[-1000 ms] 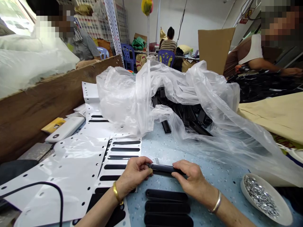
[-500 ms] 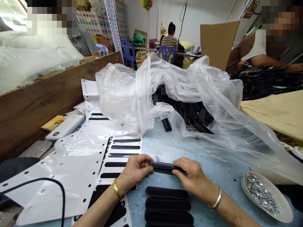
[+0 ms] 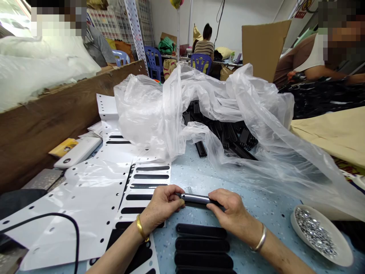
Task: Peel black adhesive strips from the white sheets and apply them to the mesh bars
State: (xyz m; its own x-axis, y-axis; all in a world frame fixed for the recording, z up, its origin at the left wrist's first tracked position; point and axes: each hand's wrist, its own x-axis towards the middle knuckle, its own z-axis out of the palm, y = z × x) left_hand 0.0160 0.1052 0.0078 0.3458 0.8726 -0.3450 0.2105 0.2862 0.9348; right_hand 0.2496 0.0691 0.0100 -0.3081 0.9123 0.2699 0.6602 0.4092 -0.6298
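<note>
A long black plastic strip (image 3: 196, 198) with rounded ends is held level just above the blue speckled table (image 3: 194, 175). My left hand (image 3: 167, 201) pinches its left end between thumb and fingers. On the other end my right hand (image 3: 228, 205) is closed the same way. Light glints along the strip's upper face. Below it, several similar black strips (image 3: 202, 244) lie in a stacked row. Left of them is a white backing sheet (image 3: 168, 182) bearing black elongated stickers (image 3: 139, 197).
Clear plastic bag (image 3: 148, 114) spills black parts (image 3: 225, 133) at the back. At right stands a white bowl (image 3: 343, 255) of shiny metal bits. A wooden board (image 3: 57, 102) edges the left side, and a black cable (image 3: 51, 215) crosses the white sheets. Other people sit beyond.
The strip has tilted slightly, so its top face now shines brighter. Both hands keep their grip in nearly the same place.
</note>
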